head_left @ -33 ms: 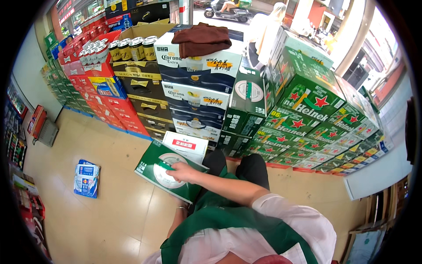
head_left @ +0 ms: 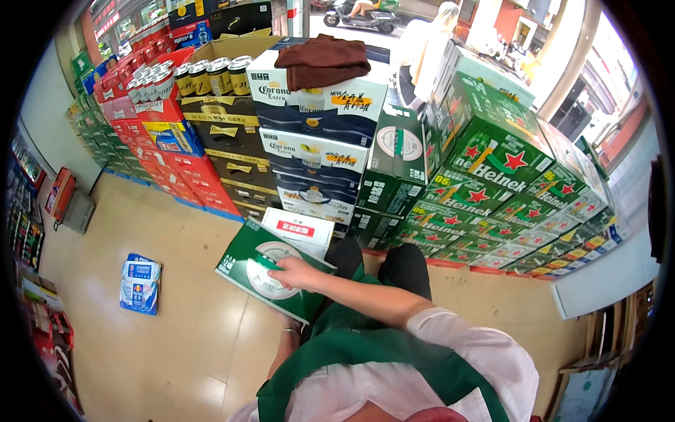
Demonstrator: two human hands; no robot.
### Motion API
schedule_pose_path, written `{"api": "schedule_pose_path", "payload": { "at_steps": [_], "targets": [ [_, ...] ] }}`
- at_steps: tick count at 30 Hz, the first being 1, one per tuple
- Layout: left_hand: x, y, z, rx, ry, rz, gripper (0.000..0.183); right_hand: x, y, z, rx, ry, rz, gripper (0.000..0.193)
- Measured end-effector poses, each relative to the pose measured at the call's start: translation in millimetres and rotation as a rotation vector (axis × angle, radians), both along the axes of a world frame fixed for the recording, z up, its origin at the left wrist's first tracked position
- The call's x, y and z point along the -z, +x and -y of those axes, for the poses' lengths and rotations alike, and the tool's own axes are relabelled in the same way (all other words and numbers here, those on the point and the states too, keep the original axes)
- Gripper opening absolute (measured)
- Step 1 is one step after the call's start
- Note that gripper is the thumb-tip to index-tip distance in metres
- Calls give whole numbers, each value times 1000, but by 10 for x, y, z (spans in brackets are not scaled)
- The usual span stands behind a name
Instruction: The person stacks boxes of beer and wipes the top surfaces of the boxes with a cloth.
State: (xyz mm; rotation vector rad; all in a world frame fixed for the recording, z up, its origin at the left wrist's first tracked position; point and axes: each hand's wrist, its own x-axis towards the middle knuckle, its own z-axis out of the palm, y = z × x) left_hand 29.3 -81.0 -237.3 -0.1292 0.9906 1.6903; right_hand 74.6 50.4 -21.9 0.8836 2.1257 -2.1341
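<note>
A green carton (head_left: 238, 254) with a white round label lies tilted in front of my knees. My right hand (head_left: 294, 273) reaches across from the right, its fingers curled at the dark green strip in the middle of that label. My left forearm (head_left: 287, 346), with a bracelet at the wrist, comes up to the carton's near edge. The carton hides the left hand's fingers. Just beyond it stands a white box (head_left: 309, 235) with a red label, partly covered by the green carton.
Stacked drink cartons (head_left: 320, 116) form a wall ahead, a brown cloth (head_left: 323, 63) on top. Green cartons (head_left: 485, 158) rise at the right. A blue-and-white pack (head_left: 140, 285) lies on the tiled floor at left. A basket (head_left: 76, 211) stands farther left.
</note>
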Motion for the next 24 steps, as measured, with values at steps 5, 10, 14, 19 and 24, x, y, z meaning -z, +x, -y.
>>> {"api": "schedule_pose_path", "payload": {
  "at_steps": [5, 10, 14, 19, 24],
  "targets": [
    [-751, 9, -129, 112, 82, -20, 52, -575, 450, 113, -5, -5, -192, 32],
    [-1349, 196, -384, 243, 156, -27, 50, -1114, 1067, 193, 73, 417, -341, 34],
    [-1651, 424, -653, 347, 208, -17, 48, -1297, 1592, 222, 158, 534, -442, 30],
    [-1869, 678, -1086, 429, 254, -20, 46, -1297, 2181, 138, 248, 591, -479, 12],
    [-1692, 925, -1668, 411, 255, -60, 51, -1355, 2464, -38, 408, 502, -615, 18]
  ]
}}
